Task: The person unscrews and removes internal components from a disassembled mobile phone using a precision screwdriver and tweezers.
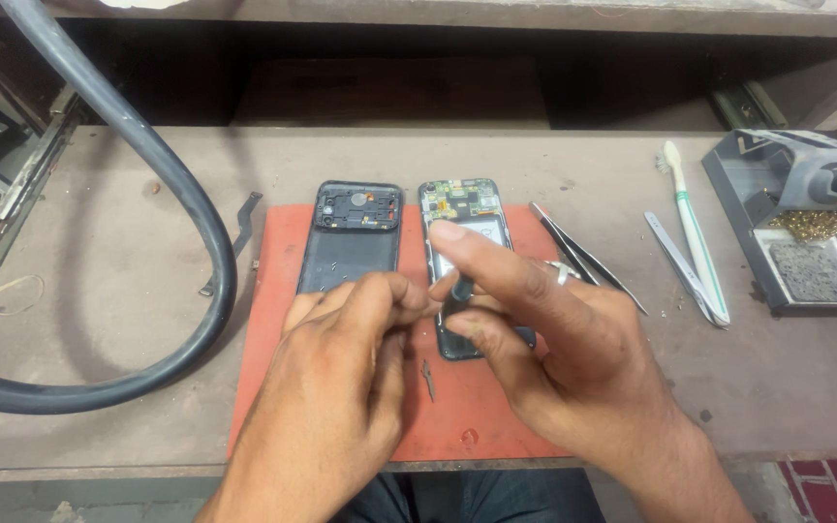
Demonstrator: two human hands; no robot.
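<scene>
Brown desk [99,291] carries a thick grey hose [162,174] curving along its left side and a red mat [273,387] at its middle; on the mat lie a detached phone back cover [351,237] and, just beside it, an opened phone [467,218] with its circuit board showing; the right hand [544,329] has fingers clamped on a small dark tool over that phone; the left hand [341,387] has fingertips pinched together, though on what I cannot tell; black tweezers [588,257] lie right of the phone.
</scene>
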